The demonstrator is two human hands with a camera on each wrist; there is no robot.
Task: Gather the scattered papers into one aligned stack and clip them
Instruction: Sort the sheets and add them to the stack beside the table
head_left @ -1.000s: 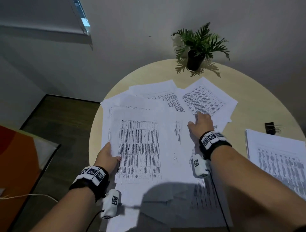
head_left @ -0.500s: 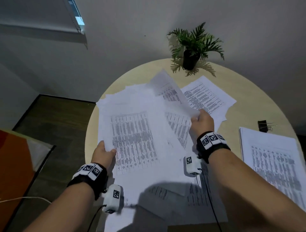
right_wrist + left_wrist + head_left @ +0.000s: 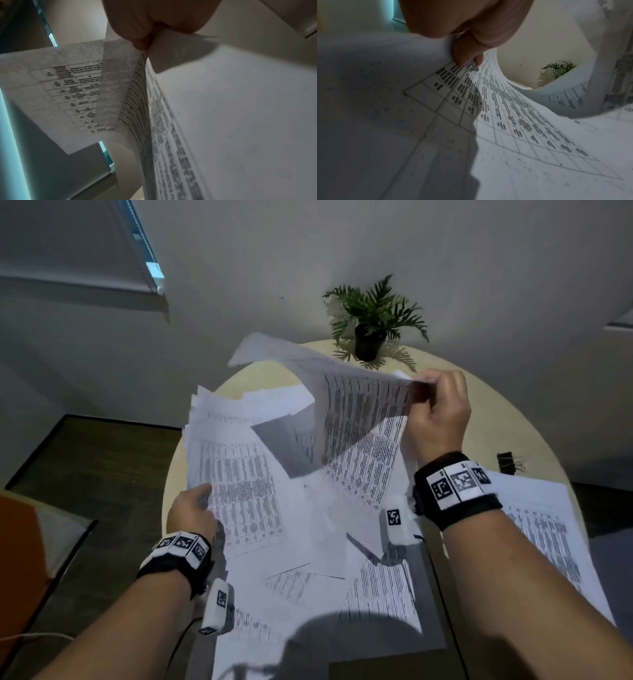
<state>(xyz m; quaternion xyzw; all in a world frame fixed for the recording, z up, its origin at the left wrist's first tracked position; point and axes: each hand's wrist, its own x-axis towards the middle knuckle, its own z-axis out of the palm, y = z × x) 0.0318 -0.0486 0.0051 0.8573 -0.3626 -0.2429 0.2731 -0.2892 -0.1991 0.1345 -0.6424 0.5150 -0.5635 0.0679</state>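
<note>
The right hand point(image 3: 436, 414) is raised above the round table point(image 3: 496, 412), its thumb and fingers pinched on the edge of several printed sheets point(image 3: 356, 412). These sheets hang down and to the left from the pinch, fanned apart and curling, with tables of text on them. From the right wrist view the thumb point(image 3: 137, 33) presses the bunched edge against the fingers, and the pages spread downward from there.

The left hand point(image 3: 193, 511) is lower and nearer the person, gripping the left edge of the loose papers point(image 3: 239, 491) with the thumb on top. In the left wrist view the thumb point(image 3: 467, 54) rests on a printed grid. More pages lie scattered and overlapping on the table below and between both hands.

To the right of the right wrist lies a separate pile of paper point(image 3: 541, 529). Just beyond it sits a black binder clip point(image 3: 507, 462), apart from both hands. A potted plant point(image 3: 373, 320) stands at the table's far edge, beyond the right hand.
</note>
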